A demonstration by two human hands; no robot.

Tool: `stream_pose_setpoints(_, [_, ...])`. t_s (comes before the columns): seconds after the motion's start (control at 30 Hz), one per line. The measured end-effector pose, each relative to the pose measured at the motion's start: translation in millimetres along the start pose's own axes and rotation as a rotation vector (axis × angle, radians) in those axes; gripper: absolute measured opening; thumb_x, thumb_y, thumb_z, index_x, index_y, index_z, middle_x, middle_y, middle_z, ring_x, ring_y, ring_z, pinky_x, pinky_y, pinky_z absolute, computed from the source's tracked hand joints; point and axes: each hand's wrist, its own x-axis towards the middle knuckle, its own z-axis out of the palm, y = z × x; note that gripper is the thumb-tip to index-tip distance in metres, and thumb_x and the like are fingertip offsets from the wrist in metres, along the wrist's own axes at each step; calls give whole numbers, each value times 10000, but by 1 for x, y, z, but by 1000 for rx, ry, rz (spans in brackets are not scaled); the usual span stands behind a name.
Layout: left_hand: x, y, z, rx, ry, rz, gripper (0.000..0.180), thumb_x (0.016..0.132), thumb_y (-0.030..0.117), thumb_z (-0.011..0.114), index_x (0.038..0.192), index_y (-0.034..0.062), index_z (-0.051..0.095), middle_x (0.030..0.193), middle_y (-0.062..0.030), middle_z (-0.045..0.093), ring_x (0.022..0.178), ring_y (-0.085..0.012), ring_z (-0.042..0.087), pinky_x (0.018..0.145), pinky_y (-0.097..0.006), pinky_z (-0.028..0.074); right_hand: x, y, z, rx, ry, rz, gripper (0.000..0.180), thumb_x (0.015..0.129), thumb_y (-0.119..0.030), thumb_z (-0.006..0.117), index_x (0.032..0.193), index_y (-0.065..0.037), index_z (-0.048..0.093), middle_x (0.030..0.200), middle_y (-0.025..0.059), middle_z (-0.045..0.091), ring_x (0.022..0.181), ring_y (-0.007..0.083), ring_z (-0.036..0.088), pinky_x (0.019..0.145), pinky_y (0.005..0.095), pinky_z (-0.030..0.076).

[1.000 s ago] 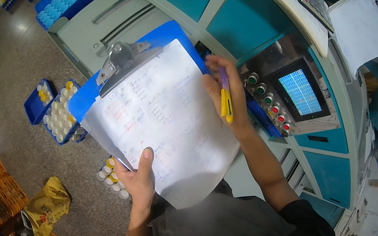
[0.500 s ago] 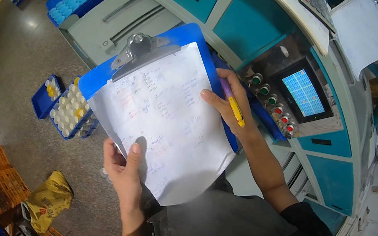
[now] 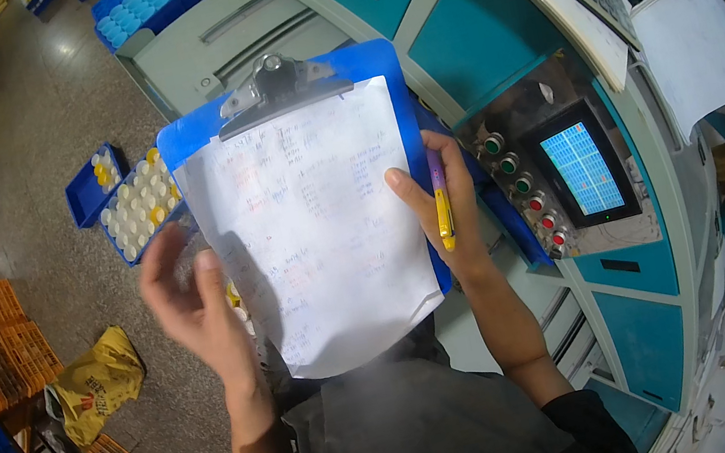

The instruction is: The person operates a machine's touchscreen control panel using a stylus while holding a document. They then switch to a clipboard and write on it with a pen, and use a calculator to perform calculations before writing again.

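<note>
A blue clipboard (image 3: 188, 129) is held up in front of me, its metal clip (image 3: 275, 87) at the far end. Handwritten paper (image 3: 338, 250) lies clamped on it. My right hand (image 3: 444, 202) grips the clipboard's right edge, thumb on the sheet, and a purple and yellow pen (image 3: 443, 203) is also tucked in its fingers. Just off the paper's left edge is my left hand (image 3: 190, 296), slightly blurred, holding nothing, with thumb and fingers apart.
At right stands a teal and grey machine with a lit screen (image 3: 580, 170) and a row of buttons (image 3: 522, 186). A blue bin of white and yellow pieces (image 3: 141, 207) sits on the floor at left, with orange crates (image 3: 3, 333) and a yellow bag (image 3: 99, 384) beyond.
My left hand has let go of the paper's left edge and moved left, its fingers spreading. The clipboard has shifted slightly right and stays in my right hand with the pen.
</note>
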Motion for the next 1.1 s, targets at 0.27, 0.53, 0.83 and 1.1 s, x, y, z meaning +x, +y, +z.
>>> stream_pose_setpoints(0.27, [-5,106,-24,-667,-678,279,216,1037,113,556,1211,9,630,1130,-110,643,1048,-202,583,824,-327,545,-2,-3,6,-116,41,-2,520,920,-179,802,1304,4,504,1198,81,590,1097,145,558,987,304,458])
stream_pose_setpoints(0.53, [-15,152,14,-849,-980,83,211,1041,124,549,1197,12,637,1122,-104,654,1037,-201,595,824,-324,552,-5,1,4,-89,47,13,531,931,-199,797,1317,6,497,1218,95,587,1112,152,547,990,303,456])
stream_pose_setpoints(0.83, [-17,160,21,-883,-1023,28,208,1046,136,542,1182,16,644,1112,-98,667,1025,-199,608,823,-321,560,-4,11,3,-117,31,-68,532,959,-292,770,1308,-14,480,1144,114,578,1049,175,577,938,320,491])
stream_pose_setpoints(1.1, [-23,166,25,-915,-1033,-3,208,1050,147,535,1168,19,650,1104,-93,678,1015,-197,619,822,-319,567,-4,15,3,-90,11,-72,499,965,-284,759,1291,-28,481,1136,129,571,1024,175,579,927,311,490])
